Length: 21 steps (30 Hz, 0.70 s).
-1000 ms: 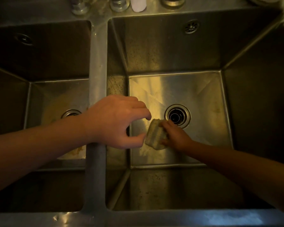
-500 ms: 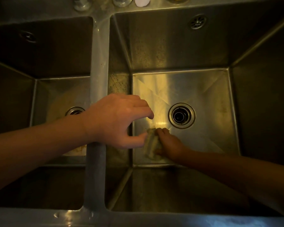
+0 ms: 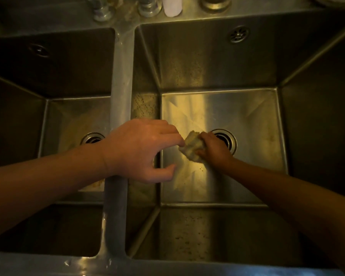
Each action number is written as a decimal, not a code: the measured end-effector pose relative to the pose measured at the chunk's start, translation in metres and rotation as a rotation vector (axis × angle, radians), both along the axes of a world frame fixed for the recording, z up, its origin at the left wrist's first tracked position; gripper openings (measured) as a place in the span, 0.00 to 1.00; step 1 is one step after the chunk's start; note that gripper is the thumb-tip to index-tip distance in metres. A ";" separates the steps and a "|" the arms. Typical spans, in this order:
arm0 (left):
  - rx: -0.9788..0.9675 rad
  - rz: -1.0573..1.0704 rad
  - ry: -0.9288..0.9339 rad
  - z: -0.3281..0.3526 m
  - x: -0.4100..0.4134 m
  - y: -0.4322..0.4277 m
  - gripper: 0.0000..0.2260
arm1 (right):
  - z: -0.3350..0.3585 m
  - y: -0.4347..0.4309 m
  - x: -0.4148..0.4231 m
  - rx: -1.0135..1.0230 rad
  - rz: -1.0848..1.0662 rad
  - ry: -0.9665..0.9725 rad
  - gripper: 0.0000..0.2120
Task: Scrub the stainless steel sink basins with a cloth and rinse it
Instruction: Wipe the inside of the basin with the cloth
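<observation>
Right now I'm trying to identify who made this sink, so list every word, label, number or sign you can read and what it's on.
No text can be read anywhere in this view.
White container on the back ledge: cut off by the frame, no print visible.
Right basin, left basin, divider: bare steel, no stamp or label visible.
Cloth gripped by the right hand: plain.

Dim, murky yellow in here. A warm sheen lies on the floor of the right basin [image 3: 247, 120] and down the divider [image 3: 121, 86]; the walls [image 3: 187, 56] sink near black. The left hand [image 3: 139, 150] catches light, the right hand [image 3: 215, 150] is shadowed. Rims [image 3: 207, 267] bow at the edges; detail is soft.
</observation>
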<state>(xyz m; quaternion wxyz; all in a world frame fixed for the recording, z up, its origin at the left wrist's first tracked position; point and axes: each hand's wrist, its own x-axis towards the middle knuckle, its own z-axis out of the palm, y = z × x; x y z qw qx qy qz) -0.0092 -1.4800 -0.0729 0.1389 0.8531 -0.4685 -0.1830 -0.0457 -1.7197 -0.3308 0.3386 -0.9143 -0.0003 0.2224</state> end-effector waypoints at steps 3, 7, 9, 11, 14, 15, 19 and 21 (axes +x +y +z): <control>-0.003 -0.002 -0.005 0.000 0.000 -0.001 0.23 | 0.006 -0.013 -0.037 0.057 0.095 0.050 0.30; -0.004 -0.002 -0.010 0.000 0.000 -0.001 0.23 | 0.007 0.004 -0.073 -0.037 0.350 0.066 0.33; -0.002 0.004 -0.006 0.001 0.000 -0.001 0.23 | 0.002 0.023 -0.074 -0.060 0.372 0.059 0.32; 0.000 0.008 -0.007 0.001 0.000 -0.001 0.23 | 0.000 0.041 -0.062 -0.033 0.298 0.032 0.29; 0.002 0.015 -0.005 -0.001 0.001 -0.001 0.22 | 0.000 0.056 -0.028 0.005 0.085 -0.016 0.25; 0.002 0.018 -0.005 -0.001 0.001 -0.001 0.22 | 0.000 0.056 -0.016 0.009 0.001 -0.035 0.24; 0.033 0.023 -0.019 -0.002 0.000 0.000 0.23 | 0.000 0.043 0.007 0.024 -0.177 -0.045 0.22; 0.030 0.025 -0.019 -0.002 0.000 0.000 0.24 | -0.002 0.034 -0.002 0.045 -0.178 -0.024 0.22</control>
